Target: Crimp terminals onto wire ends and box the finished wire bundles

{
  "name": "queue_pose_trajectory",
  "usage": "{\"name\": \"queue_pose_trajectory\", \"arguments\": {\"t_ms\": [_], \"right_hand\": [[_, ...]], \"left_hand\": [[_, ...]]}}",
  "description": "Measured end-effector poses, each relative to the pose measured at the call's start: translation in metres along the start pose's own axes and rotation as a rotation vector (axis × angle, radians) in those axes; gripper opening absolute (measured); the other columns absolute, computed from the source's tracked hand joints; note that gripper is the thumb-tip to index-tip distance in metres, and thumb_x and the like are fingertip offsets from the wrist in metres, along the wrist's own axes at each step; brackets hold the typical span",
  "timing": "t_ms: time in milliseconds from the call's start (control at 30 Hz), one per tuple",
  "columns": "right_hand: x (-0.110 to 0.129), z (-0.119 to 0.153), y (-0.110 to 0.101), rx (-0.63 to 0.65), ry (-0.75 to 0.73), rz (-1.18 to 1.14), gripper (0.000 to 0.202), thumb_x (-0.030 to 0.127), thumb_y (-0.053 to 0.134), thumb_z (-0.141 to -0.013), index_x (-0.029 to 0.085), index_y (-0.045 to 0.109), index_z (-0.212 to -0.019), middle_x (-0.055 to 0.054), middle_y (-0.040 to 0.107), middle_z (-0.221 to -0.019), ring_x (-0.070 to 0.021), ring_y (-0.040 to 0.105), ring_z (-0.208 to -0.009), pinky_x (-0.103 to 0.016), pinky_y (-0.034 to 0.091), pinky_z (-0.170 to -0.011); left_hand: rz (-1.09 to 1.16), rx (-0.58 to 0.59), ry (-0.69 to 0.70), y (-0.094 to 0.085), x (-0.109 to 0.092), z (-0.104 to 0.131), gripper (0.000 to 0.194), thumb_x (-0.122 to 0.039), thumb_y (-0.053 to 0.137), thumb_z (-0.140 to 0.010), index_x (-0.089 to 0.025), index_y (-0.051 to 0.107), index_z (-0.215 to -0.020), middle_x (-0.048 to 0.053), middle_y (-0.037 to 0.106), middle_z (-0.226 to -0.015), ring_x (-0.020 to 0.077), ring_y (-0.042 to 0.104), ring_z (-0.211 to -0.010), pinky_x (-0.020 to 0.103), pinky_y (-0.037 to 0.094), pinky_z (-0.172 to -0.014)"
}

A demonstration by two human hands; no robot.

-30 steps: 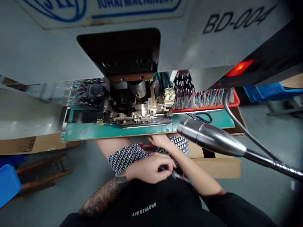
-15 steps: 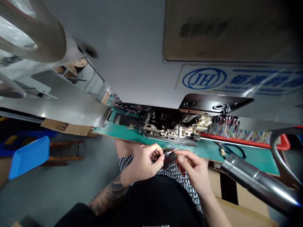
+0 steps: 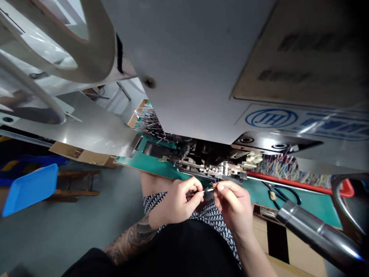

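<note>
In front of the machine's edge, my left hand [image 3: 183,200] pinches a thin dark multi-wire cable [image 3: 206,190] between thumb and fingertips. My right hand [image 3: 235,202] has its thumb and forefinger closed on the fine coloured wires [image 3: 214,185] at the cable's end. A few loose wire tips stick up beside the right fingertips. Both hands hang over my lap, close together. Just beyond them lies the metal tooling [image 3: 210,169] of a grey press-like machine [image 3: 184,77]. The cable's lower part is hidden by my hands.
A red tray [image 3: 347,189] of bundled coloured wires stands right on the green tabletop [image 3: 138,161], near dark-handled scissors [image 3: 272,193]. A shiny metal tube [image 3: 317,225] juts in at right. More wires [image 3: 148,119] lie behind left. A blue tray [image 3: 31,188] is far left.
My right hand has shifted slightly left, its fingers now closing round the coloured wires that were spread out before. The head view has tilted a little; the left hand keeps its pinch.
</note>
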State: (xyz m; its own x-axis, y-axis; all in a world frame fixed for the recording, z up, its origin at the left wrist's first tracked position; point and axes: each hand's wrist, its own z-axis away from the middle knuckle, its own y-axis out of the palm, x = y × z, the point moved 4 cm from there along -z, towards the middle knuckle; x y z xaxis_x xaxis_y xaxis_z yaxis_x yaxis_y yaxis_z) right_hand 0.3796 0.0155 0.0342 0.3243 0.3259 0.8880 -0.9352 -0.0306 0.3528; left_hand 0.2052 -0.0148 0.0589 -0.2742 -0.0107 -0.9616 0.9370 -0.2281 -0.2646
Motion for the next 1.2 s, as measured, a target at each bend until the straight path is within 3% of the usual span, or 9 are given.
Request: {"name": "queue_pose_trajectory", "arguments": {"t_ms": [233, 467, 700, 1200], "right_hand": [[0.002, -0.007, 0.018, -0.07, -0.033, -0.08, 0.027, 0.039, 0.082, -0.088, 0.016, 0.079, -0.075, 0.0, 0.06, -0.05, -0.0096, 0.048, -0.037, -0.022, 0.036, -0.038], [0.005, -0.011, 0.023, -0.17, -0.037, -0.041, 0.038, 0.035, 0.082, -0.085, 0.017, 0.071, -0.054, -0.003, 0.062, -0.05, -0.009, 0.047, -0.038, -0.023, 0.035, -0.04], [0.003, -0.012, 0.023, -0.205, -0.007, -0.05, 0.032, 0.034, 0.08, -0.083, 0.017, 0.075, -0.056, -0.003, 0.064, -0.052, -0.0097, 0.046, -0.038, -0.023, 0.032, -0.039], [0.003, -0.013, 0.024, -0.188, -0.048, -0.01, 0.04, 0.034, 0.076, -0.087, 0.02, 0.07, -0.05, -0.002, 0.058, -0.045, -0.0117, 0.047, -0.041, -0.026, 0.035, -0.043]], "left_hand": [[-0.243, -0.199, 0.098, 0.0, 0.003, 0.0, 0.009, -0.022, 0.054, -0.106, -0.02, 0.062, -0.103, 0.001, 0.067, -0.08, 0.0139, 0.062, -0.066, 0.029, 0.046, -0.065], [-0.319, -0.284, 0.158, 0.0, 0.005, -0.002, 0.008, -0.021, 0.054, -0.106, -0.019, 0.061, -0.104, 0.001, 0.065, -0.081, 0.012, 0.059, -0.064, 0.027, 0.042, -0.063], [-0.341, -0.307, 0.157, -0.002, 0.006, -0.002, 0.007, -0.021, 0.054, -0.106, -0.019, 0.059, -0.103, -0.002, 0.061, -0.075, 0.0103, 0.054, -0.059, 0.026, 0.039, -0.059], [-0.335, -0.304, 0.163, -0.003, 0.001, -0.003, 0.009, -0.02, 0.052, -0.106, -0.019, 0.061, -0.103, 0.001, 0.065, -0.081, 0.012, 0.057, -0.062, 0.028, 0.043, -0.062]]}}
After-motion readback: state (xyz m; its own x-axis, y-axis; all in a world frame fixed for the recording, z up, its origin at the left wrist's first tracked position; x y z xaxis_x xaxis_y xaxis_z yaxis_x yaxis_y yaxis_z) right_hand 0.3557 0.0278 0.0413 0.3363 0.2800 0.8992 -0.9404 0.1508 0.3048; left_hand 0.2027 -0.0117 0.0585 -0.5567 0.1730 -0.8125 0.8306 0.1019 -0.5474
